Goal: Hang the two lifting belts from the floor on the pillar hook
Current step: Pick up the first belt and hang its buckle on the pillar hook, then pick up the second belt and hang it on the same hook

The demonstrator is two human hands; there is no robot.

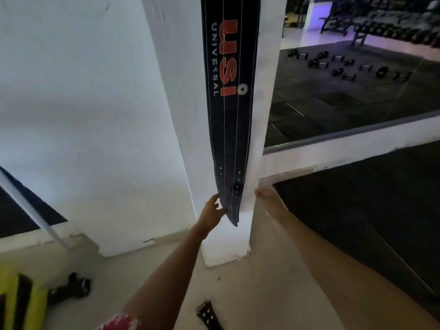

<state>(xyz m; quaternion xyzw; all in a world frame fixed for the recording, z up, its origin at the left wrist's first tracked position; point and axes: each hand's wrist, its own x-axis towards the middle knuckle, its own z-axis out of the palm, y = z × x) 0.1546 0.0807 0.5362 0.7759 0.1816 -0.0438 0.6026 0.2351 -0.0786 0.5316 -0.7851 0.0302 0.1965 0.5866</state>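
— Where are your hands right now?

— My left hand (212,210) is at the tail of the hanging belt (228,110), fingers loosely curled against its pointed end at about seven o'clock from the tip; I'd call it a light touch, not a firm grip. My right hand (266,196) is flat and open against the pillar (259,139), at three o'clock from the belt's tail, holding nothing.

— So how much is done?

— One belt hangs down the pillar's face; the hook is above the frame, so I can't see it. A second belt (208,314) seems to lie on the floor (273,282) at six o'clock, only partly in view. That one I judge is left to pick up.

— And the room?

— Pale floor at the pillar's foot, white wall (83,103) at nine o'clock, a dumbbell (71,289) at eight. Dark matting (333,103) with scattered dumbbells (342,65) at two o'clock.
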